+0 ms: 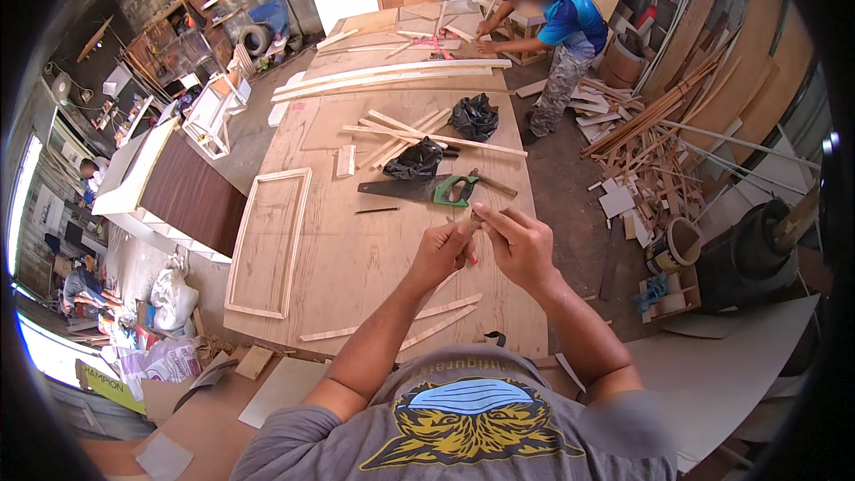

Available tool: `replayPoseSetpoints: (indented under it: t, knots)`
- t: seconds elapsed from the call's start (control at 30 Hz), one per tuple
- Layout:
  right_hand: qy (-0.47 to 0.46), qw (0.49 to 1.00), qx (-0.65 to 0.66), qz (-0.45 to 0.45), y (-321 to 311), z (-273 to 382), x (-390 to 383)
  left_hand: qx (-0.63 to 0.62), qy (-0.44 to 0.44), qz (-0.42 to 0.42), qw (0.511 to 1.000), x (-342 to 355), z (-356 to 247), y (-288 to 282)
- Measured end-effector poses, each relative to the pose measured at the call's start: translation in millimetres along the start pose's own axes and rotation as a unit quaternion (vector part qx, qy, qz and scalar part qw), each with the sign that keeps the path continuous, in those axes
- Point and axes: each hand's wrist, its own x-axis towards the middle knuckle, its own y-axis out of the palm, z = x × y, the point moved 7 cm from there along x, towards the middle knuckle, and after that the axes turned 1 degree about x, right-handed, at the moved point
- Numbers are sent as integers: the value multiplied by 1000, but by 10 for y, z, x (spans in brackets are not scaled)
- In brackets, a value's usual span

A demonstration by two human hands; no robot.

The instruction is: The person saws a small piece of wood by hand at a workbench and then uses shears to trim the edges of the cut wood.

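Observation:
My left hand point(443, 255) and my right hand point(518, 246) meet over the near half of a plywood-topped table point(347, 258). Fingertips of both are pinched together around something small that I cannot make out. A bit of red shows just below them. Right beyond the hands lies a handsaw point(455, 191) with a green handle, its dark blade pointing left. Beside the handle is a brownish stick-like piece point(495, 183). A thin dark rod point(378, 210) lies in front of the blade. Wooden strips point(436, 321) rest on the tabletop under my forearms.
A rectangular wooden frame point(233, 258) lies on the table's left side. Farther off are crossed strips point(383, 132), two black plastic bags point(474, 118) point(415, 160) and long boards point(392, 77). Another person in blue point(577, 18) works at the far right. Wood scraps point(623, 187) litter the right-hand floor.

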Motion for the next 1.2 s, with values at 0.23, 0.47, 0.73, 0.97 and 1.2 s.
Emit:
replayPoseSetpoints:
  t: [0.23,0.47,0.73,0.97,1.2]
  knots:
    - [-47,998,-24,25,-34,63,-27,-6,-25,23,999,11,64,7]
    - [-22,999,-48,12,-99,-81,18,13,-44,29,999,35,80,56]
    - [33,999,-14,-10,-57,-149,-31,39,-21,4,999,46,95,-12]
    - [49,998,30,-2,62,-278,-73,126,24,2,992,61,101,-41]
    - [148,984,97,37,230,-656,-164,168,48,-1,985,88,147,-105]
